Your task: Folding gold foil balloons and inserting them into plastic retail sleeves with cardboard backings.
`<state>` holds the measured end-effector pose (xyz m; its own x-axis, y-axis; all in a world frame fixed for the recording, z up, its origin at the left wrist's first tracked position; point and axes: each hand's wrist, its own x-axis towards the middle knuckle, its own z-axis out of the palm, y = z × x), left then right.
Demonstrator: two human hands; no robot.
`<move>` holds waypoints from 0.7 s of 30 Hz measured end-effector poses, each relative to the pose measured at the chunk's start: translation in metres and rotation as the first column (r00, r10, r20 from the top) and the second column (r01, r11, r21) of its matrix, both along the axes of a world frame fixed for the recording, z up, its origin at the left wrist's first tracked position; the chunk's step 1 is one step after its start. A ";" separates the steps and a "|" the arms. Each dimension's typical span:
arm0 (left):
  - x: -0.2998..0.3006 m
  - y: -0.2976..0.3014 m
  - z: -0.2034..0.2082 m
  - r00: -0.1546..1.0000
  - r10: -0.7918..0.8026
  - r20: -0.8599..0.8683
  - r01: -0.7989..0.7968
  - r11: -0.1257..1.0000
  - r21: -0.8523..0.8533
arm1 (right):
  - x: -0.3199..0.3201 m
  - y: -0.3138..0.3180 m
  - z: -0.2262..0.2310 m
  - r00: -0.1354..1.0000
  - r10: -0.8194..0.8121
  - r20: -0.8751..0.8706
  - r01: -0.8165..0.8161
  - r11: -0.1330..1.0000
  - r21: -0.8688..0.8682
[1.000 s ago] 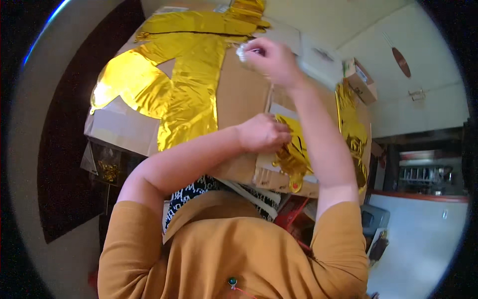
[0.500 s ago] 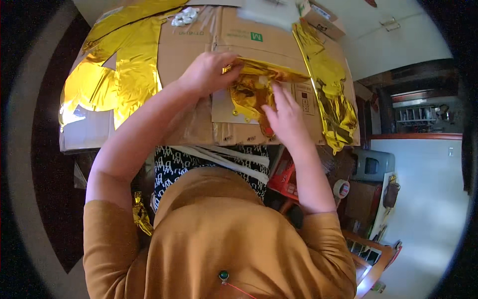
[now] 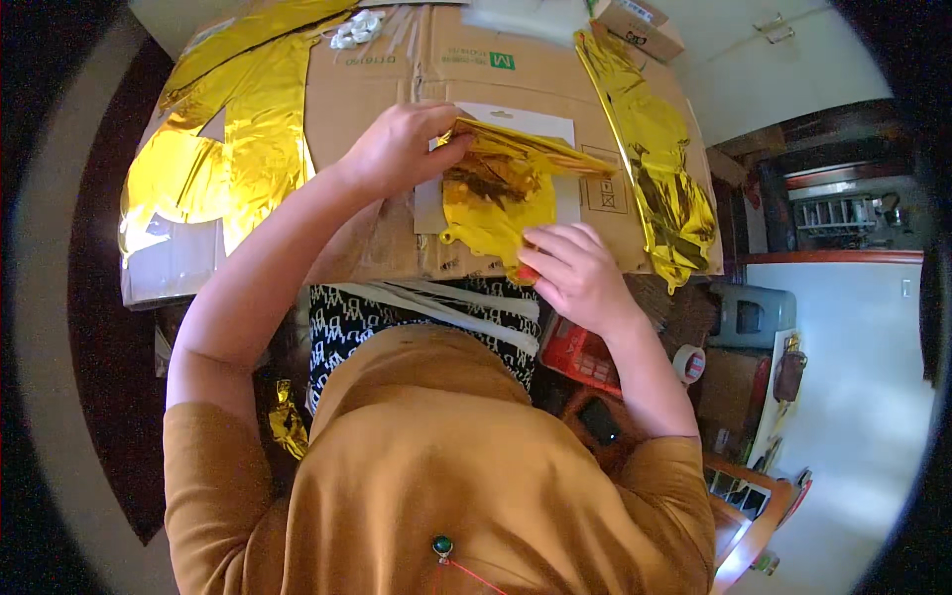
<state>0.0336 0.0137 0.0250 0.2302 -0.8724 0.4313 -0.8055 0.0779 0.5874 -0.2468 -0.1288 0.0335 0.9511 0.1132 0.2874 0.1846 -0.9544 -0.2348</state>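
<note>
A flat gold foil balloon point(image 3: 498, 203), partly folded, is held up over the cardboard box. My left hand point(image 3: 405, 149) is closed on its upper left corner. At its lower edge, beside a small red patch, my right hand point(image 3: 583, 273) has its fingers pinched on the foil. Beneath the balloon lies a white card point(image 3: 545, 126) with a hanging slot near its top edge, mostly covered by the foil.
Flat gold foil balloons point(image 3: 268, 129) drape over the box's left side; another gold foil piece point(image 3: 654, 169) lies at right. White ribbon bundles point(image 3: 357, 30) sit at the back, a small carton point(image 3: 640, 28) at far right. A tape roll point(image 3: 688, 364) is below.
My right hand has moved down and toward me, from the balloon's middle to its lower edge. The foil has spread downward, and more of the white card shows behind it.
</note>
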 end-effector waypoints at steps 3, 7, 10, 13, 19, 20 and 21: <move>0.002 -0.001 0.000 1.000 0.010 -0.024 -0.010 1.000 0.003 | 0.008 -0.008 0.003 0.996 -0.039 0.076 0.035 0.998 0.059; -0.002 -0.004 0.013 0.993 0.064 -0.100 -0.062 0.998 0.020 | 0.029 -0.021 0.017 0.952 -0.192 0.238 0.181 0.981 0.068; 0.004 -0.005 0.005 0.997 0.048 -0.059 -0.052 0.997 -0.059 | 0.034 -0.024 0.022 0.972 -0.135 0.195 0.141 0.990 -0.020; -0.001 -0.005 0.013 0.993 0.082 -0.087 -0.073 0.992 0.102 | 0.028 -0.028 0.012 0.985 -0.101 0.139 0.107 0.994 -0.035; 0.002 -0.007 0.011 0.993 0.097 -0.063 -0.093 0.994 0.051 | 0.045 -0.029 0.020 0.954 -0.247 0.169 0.185 0.930 0.318; 0.003 -0.008 0.012 0.991 0.095 -0.093 -0.091 0.995 0.044 | 0.052 -0.028 0.024 0.937 -0.315 0.151 0.234 0.887 0.399; 0.004 -0.010 0.014 0.988 0.088 -0.125 -0.084 0.996 0.032 | 0.060 -0.027 0.028 0.914 -0.399 0.071 0.331 0.836 0.437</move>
